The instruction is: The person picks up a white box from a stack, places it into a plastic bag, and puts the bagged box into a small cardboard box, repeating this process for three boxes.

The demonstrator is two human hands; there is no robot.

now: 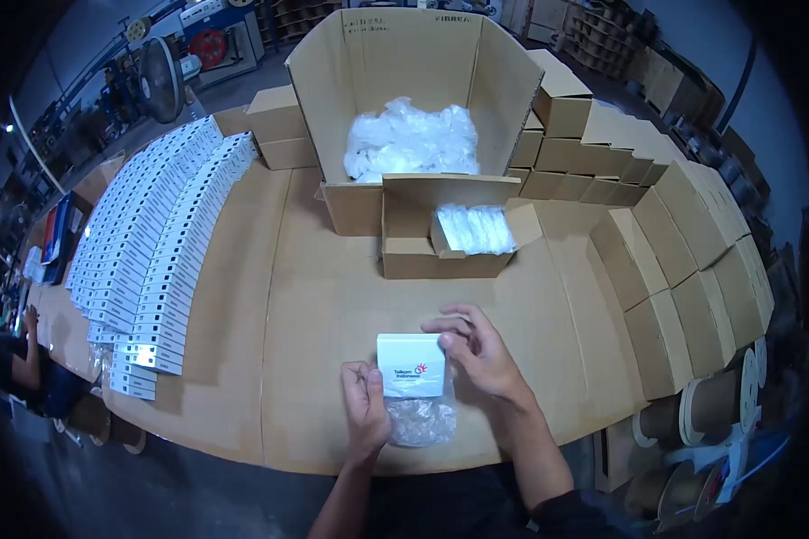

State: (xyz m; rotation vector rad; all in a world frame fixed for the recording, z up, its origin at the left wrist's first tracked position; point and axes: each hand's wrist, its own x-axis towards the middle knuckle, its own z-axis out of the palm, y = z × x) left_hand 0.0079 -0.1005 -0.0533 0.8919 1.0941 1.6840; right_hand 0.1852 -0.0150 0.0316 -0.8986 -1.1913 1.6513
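Observation:
A small flat white box [410, 355] with a red logo and "Telkom Indonesia" lettering is between my hands, above the front part of the table. My left hand [366, 402] grips its left edge, thumb on the front face. At the upper right corner, my right hand [478, 352] has its thumb against the edge, with bent fingers reaching over the top. Directly below the box, a crinkled clear plastic bag [421, 423] overlaps its lower edge.
Long rows of stacked white boxes [157, 242] line the left side. Ahead, a small carton [445, 266] holds wrapped white packs [475, 230]. Behind it, a large carton [403, 54] contains clear plastic bags [412, 139]. Brown cartons [661, 346] border the right. A person [22, 364] is at far left.

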